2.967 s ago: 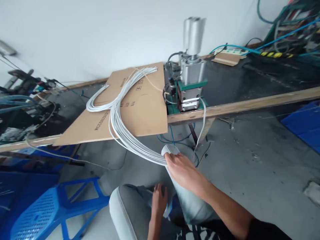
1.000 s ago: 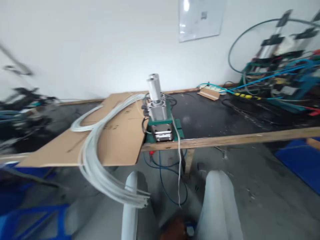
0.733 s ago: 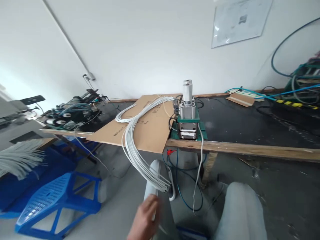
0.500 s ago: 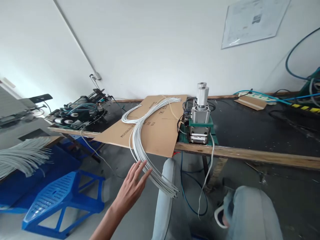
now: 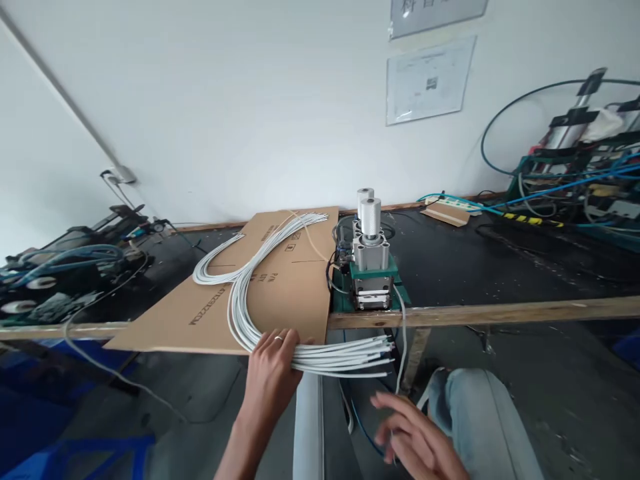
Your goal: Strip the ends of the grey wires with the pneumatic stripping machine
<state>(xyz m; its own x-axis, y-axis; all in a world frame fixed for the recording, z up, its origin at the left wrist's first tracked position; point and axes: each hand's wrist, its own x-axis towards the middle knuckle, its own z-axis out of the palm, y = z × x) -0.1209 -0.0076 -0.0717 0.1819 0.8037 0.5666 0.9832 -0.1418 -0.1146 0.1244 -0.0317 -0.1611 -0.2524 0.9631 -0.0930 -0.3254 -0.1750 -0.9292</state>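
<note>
A bundle of white cables point(image 5: 245, 277) lies in curves over a flat cardboard sheet point(image 5: 295, 293). My left hand point(image 5: 274, 357), with a ring on one finger, is closed around the bundle at the sheet's front edge. From that grip the cable ends point right, past the table edge. Below those ends is my right hand point(image 5: 413, 437), fingers apart and bent, touching no cable. Just behind the cable ends, a small machine point(image 5: 371, 267) with two silver cylinders on a green base stands at the table's edge.
The black table point(image 5: 465, 267) has a wooden front edge. Machinery with blue hoses point(image 5: 575, 147) stands at the far right, more equipment point(image 5: 65, 273) at the left. A power strip point(image 5: 453, 203) lies by the wall. A grey cable point(image 5: 401, 333) hangs from the machine.
My left hand has gone from open beside the bundle to gripping it. The cable ends have swung up and right. My right hand has come into view, and the view has turned right.
</note>
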